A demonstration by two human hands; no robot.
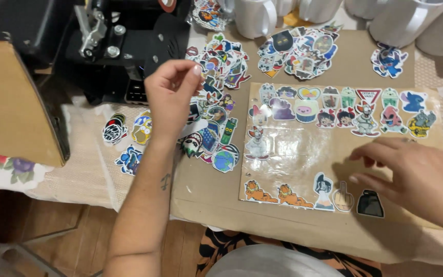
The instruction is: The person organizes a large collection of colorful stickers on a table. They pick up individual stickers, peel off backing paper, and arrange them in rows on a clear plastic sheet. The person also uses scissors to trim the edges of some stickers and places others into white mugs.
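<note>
Centrally, glossy clear sheet (pixel 303 149) edged with cartoon stickers; right hand (pixel 411 179) spread on it, left hand (pixel 173 92) pinched, contents unclear.

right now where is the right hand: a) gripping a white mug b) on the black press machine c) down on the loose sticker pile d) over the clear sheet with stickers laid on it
d: the right hand hovers with fingers spread over the clear sheet, near the bottom row of stickers, while the left hand is raised above the loose sticker pile.
</note>
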